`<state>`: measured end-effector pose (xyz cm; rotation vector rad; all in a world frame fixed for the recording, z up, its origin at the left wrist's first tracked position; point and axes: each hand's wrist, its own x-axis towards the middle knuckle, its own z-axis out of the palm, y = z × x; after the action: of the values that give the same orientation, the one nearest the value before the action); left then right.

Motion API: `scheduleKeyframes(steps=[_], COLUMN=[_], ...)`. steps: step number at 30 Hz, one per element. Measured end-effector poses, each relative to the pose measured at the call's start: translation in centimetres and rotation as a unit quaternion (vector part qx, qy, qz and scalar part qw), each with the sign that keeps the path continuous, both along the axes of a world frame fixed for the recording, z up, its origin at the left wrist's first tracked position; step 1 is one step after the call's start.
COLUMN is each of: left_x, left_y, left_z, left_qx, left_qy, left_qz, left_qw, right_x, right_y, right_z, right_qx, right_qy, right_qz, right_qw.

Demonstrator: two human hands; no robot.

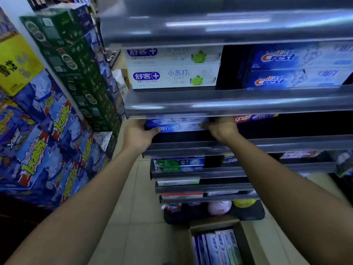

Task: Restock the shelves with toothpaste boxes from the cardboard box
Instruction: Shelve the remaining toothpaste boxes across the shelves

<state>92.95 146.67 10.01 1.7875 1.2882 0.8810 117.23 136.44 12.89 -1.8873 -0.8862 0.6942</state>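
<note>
Toothpaste box (175, 126) at twelve o'clock: our left hand (139, 134) grips its nine o'clock end, our right hand (221, 129) its three o'clock end. We see the cardboard box (212, 224) at six o'clock.

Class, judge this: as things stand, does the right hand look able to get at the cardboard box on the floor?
Probably not yet: the right hand grips the blue toothpaste box with the left hand at the shelf. Once freed, the open cardboard box below looks unobstructed.
</note>
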Motion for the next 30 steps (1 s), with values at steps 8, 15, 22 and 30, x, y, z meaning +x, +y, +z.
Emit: scheduleKeyframes(steps=[8, 15, 22, 30], left_x=[-1.9, 1.5, 7.7, 10.6], left_y=[-9.8, -25.9, -37.2, -38.9], left_z=[-4.6, -19.2, -38.8, -63.3], left_qx=[0.131, -0.043, -0.340, -0.407], left_qy=[-0.094, -0.014, 0.114, 0.337], left_qz=[0.175, 0.175, 0.132, -0.007], left_qw=[0.971, 0.984, 0.924, 0.849], right_x=[-0.2, 4.2, 7.4, 6.5], right_y=[-9.9, -22.0, -30.6, -36.0], right_z=[-2.6, -17.3, -39.3, -62.2], right_qx=[0.201, 0.101, -0.224, -0.378], right_qy=[-0.259, -0.146, 0.020, 0.067], right_qz=[0.048, 0.098, 0.082, 0.101], right_qw=[0.943, 0.979, 0.971, 0.918])
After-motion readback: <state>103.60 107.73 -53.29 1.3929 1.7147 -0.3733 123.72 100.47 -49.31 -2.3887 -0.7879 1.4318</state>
